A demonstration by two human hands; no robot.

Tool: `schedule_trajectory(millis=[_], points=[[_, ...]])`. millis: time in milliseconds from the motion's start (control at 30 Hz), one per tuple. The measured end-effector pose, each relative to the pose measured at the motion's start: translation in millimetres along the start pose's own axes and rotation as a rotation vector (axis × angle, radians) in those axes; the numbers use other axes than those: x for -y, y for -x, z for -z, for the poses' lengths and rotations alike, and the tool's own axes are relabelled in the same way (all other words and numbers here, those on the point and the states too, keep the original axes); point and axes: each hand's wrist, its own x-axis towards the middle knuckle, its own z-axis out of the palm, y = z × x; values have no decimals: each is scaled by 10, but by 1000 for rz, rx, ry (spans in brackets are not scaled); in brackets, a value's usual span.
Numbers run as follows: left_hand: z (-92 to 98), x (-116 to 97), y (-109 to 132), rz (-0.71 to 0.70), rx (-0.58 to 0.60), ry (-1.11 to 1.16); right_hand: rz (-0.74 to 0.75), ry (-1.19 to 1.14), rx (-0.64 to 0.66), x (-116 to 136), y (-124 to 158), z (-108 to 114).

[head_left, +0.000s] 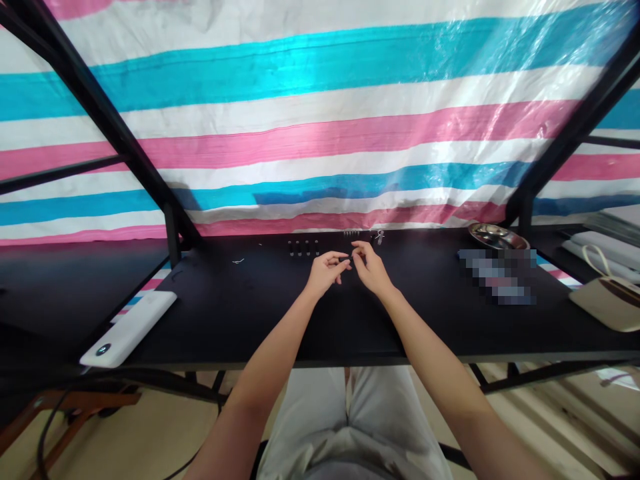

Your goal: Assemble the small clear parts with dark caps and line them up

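My left hand (326, 272) and my right hand (371, 268) meet over the middle of the black table (240, 320). Between their fingertips is a small dark piece (345, 259), too small to name, pinched by my left thumb and fingers. My right fingertips close on its other end; what exactly they grip is partly hidden. Left of my hands, several short black cylinders (299, 249) with pale ends stand or lie in a row. Just beyond my hands is a row of tiny metal pieces (351, 233). A small black-and-silver item (379, 237) lies beside that row.
A shiny metal dish (499, 237) and a blurred-out flat item (497, 277) lie on the right. The white power bank (131, 330) rests at the left edge, near a cable. A beige pouch (607, 303) sits far right. Behind hangs a striped sheet (320, 140) between black frame bars.
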Motion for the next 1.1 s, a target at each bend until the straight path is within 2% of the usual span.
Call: schedule_trajectory(millis=[167,333,800,933,1100], points=[[5,-16,-1,-4,-19,4,12,5,-20,11,-7,1],[25,-38,-8,-22,-137,5,1,21,-57,2,-8,15],[-3,-39,15,-30,-103,-20,-32,6,-78,-12,-8,6],[-35,-16,23,-42,-76,-39,-102,-81,-104,-43,-4,-41],[-54,13,24,-47,-92,-61,-247,-380,-151,-125,-41,-117]])
